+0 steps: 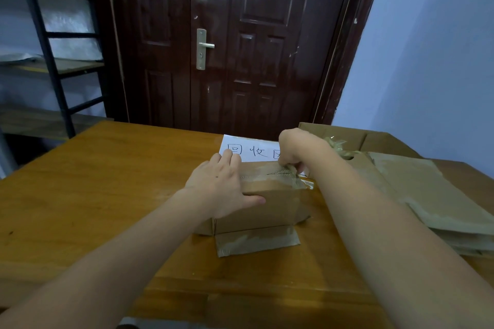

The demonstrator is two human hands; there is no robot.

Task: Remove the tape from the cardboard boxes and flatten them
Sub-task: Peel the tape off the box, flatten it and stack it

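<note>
1 wooden table (93,195); 1 flattened-cardboard pile (433,195) at right; 1 box (267,208) mid-table, pressed down by flat-fingered left hand (222,184); tape (288,172) on box top pinched by right hand (296,149); 1 paper sheet (251,149) partly hidden behind hands

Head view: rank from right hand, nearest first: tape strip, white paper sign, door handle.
From the right hand:
1. Tape strip, pinched at the box's right end.
2. White paper sign, just left, behind the box.
3. Door handle, far back on the door.
</note>
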